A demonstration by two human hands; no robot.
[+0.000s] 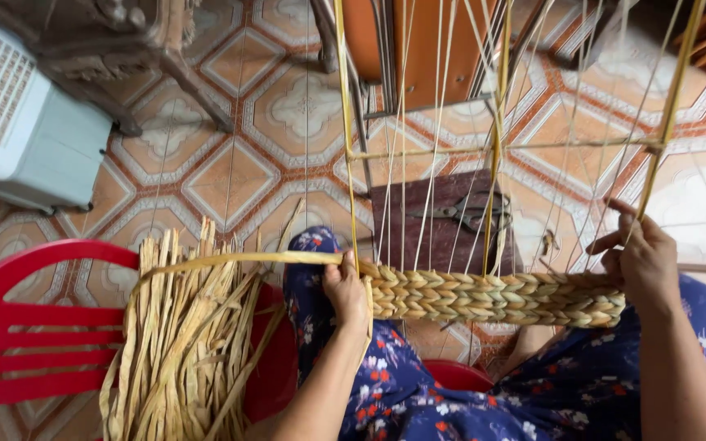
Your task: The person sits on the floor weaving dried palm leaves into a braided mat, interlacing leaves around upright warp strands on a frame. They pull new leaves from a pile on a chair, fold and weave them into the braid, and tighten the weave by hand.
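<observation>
While the braided band of tan dried straw [492, 298] stretches across the person's lap, the left hand [346, 290] pinches its left end and a loose strand; the right hand [643, 261] grips its right end. A bundle of dried straw strips [181, 343] rests left on a red plastic chair [18, 327].

red plastic chair [18, 327] | white fan heater [18, 122] | scissors [467, 214] | patterned floor tiles [239, 171]

Tan braided woven band [492, 298] stretched horizontally across upright strands [418, 163].
</observation>
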